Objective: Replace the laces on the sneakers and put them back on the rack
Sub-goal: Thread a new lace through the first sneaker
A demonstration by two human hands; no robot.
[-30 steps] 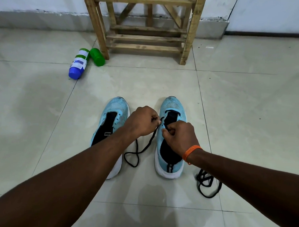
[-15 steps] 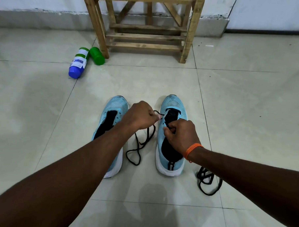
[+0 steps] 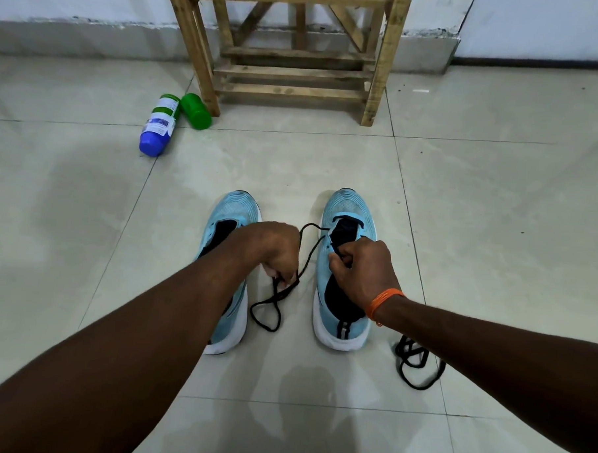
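Note:
Two light-blue sneakers stand side by side on the tiled floor, toes pointing away from me. My right hand [image 3: 362, 273] rests on the right sneaker [image 3: 349, 208], pinching a black lace [image 3: 308, 252] at an eyelet near the tongue. That lace runs from the front eyelets leftward to my left hand [image 3: 272, 251], which grips it above the gap between the shoes; its slack loops on the floor below. My left forearm hides much of the left sneaker [image 3: 235, 208], which shows no lace. A second black lace [image 3: 418, 366] lies bunched on the floor right of the right sneaker.
A wooden shoe rack [image 3: 290, 72] stands against the wall straight ahead. A white and blue bottle [image 3: 158, 126] and a green container [image 3: 195, 111] lie on the floor by its left leg. A dark item sits on an upper rack shelf, cut off by the frame.
My left hand has pulled back toward me and slightly left, drawing more black lace out through the right sneaker's front eyelets. My right hand stays on the shoe.

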